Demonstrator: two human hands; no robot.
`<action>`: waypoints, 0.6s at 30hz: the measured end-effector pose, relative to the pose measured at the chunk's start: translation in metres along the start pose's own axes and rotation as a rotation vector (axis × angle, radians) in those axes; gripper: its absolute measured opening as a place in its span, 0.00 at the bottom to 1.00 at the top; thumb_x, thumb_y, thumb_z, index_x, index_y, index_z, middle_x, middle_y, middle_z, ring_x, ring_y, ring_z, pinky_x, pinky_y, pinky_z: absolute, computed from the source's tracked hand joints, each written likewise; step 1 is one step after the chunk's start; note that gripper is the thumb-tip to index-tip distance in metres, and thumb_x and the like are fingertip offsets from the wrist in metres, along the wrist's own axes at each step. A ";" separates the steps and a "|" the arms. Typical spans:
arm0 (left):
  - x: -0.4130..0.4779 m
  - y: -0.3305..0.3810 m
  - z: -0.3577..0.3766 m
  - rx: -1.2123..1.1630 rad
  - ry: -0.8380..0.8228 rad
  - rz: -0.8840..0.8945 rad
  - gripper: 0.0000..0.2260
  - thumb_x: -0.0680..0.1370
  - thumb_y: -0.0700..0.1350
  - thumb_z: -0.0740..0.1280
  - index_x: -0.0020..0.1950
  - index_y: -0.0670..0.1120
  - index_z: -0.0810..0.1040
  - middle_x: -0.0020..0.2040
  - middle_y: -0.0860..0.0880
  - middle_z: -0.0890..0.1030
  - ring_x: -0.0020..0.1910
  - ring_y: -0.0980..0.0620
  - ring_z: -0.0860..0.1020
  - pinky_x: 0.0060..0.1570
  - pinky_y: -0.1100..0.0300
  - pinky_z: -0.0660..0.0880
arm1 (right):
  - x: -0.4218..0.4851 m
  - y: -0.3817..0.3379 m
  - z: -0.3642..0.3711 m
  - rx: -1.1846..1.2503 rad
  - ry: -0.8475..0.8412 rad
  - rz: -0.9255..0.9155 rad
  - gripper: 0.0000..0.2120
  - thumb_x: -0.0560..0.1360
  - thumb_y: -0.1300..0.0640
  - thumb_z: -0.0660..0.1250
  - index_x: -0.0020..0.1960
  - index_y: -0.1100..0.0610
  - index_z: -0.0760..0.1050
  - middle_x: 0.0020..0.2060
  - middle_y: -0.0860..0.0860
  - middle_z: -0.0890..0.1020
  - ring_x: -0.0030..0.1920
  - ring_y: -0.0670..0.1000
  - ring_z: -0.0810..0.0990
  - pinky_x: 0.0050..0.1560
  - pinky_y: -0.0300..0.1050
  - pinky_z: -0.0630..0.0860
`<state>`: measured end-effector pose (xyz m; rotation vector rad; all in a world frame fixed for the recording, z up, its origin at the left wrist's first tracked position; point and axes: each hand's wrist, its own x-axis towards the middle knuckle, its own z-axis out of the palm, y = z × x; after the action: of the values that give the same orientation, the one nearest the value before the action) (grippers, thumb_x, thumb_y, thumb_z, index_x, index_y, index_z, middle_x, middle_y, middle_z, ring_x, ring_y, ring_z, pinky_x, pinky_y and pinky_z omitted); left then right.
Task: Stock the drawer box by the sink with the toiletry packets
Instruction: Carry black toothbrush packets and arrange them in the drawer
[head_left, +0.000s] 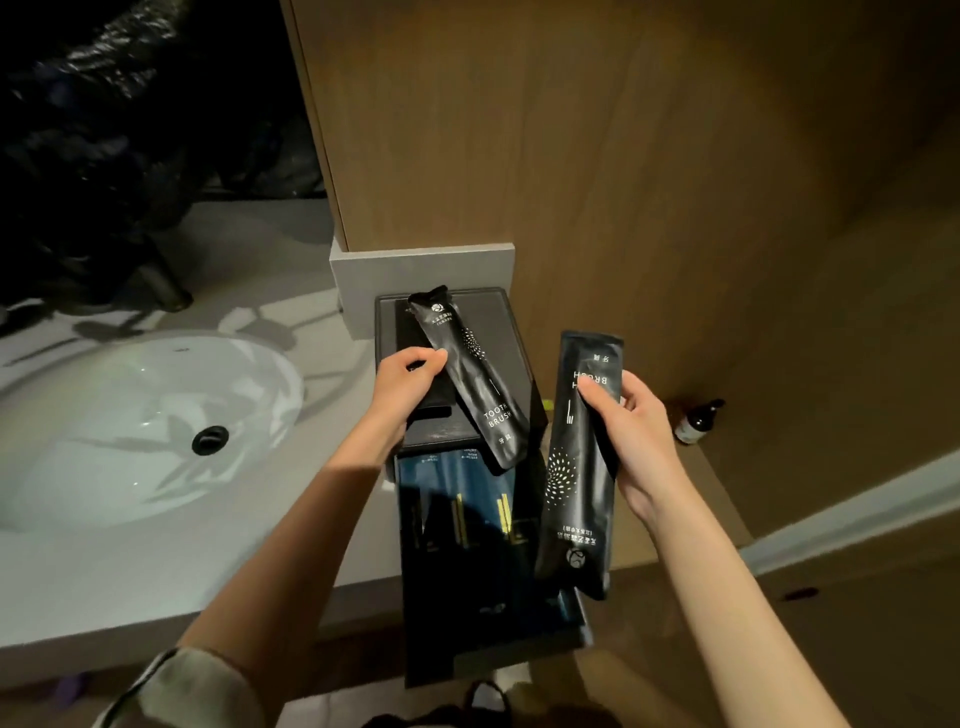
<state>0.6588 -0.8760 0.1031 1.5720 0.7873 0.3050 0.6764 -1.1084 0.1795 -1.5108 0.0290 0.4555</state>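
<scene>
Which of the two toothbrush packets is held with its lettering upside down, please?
The packet in the right hand: its BRUSH lettering is inverted; the other packet, in the left hand, reads upright.

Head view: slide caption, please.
Left hand holds one toothbrush packet, right hand a second packet, over the open drawer box beside the sink.

On my feed the room is dim, with warm light. A wood-panel wall (649, 156) fills the upper right of the frame. The upper left is almost black, with only a few glints. Below it a grey countertop (156, 561) spans the left side and holds 1 white oval sink basin (104, 415) with a black drain (210, 439). A dark tap (166, 283) stands behind the basin. Leafy shadows fall across both. A grey upstand (421, 270) sits at the wall's foot, centre frame. At right, 1 small dark bottle (696, 423) stands on a brown surface, and a pale strip (857, 504) slants above the brown floor (883, 623).
</scene>
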 end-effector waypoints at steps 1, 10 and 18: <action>0.004 -0.003 0.003 0.055 0.023 0.013 0.06 0.69 0.57 0.71 0.35 0.56 0.81 0.46 0.49 0.83 0.55 0.45 0.79 0.62 0.44 0.73 | 0.005 0.000 -0.001 0.006 -0.017 0.007 0.05 0.76 0.57 0.68 0.51 0.56 0.78 0.41 0.53 0.84 0.40 0.52 0.82 0.49 0.52 0.79; -0.004 0.009 0.014 0.433 0.123 -0.042 0.06 0.73 0.58 0.67 0.45 0.59 0.80 0.73 0.46 0.65 0.74 0.46 0.56 0.69 0.54 0.54 | 0.028 0.001 -0.001 0.016 -0.076 0.024 0.09 0.76 0.57 0.68 0.55 0.57 0.77 0.42 0.53 0.84 0.40 0.50 0.82 0.45 0.46 0.79; -0.031 0.018 0.003 0.268 0.057 0.170 0.09 0.74 0.53 0.67 0.34 0.57 0.76 0.57 0.54 0.78 0.70 0.51 0.66 0.67 0.56 0.56 | 0.006 -0.002 -0.005 0.011 -0.092 -0.027 0.10 0.76 0.57 0.68 0.56 0.58 0.77 0.41 0.52 0.83 0.40 0.50 0.82 0.48 0.50 0.80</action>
<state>0.6432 -0.8979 0.1277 1.8952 0.7629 0.3815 0.6833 -1.1114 0.1792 -1.4762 -0.0603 0.5016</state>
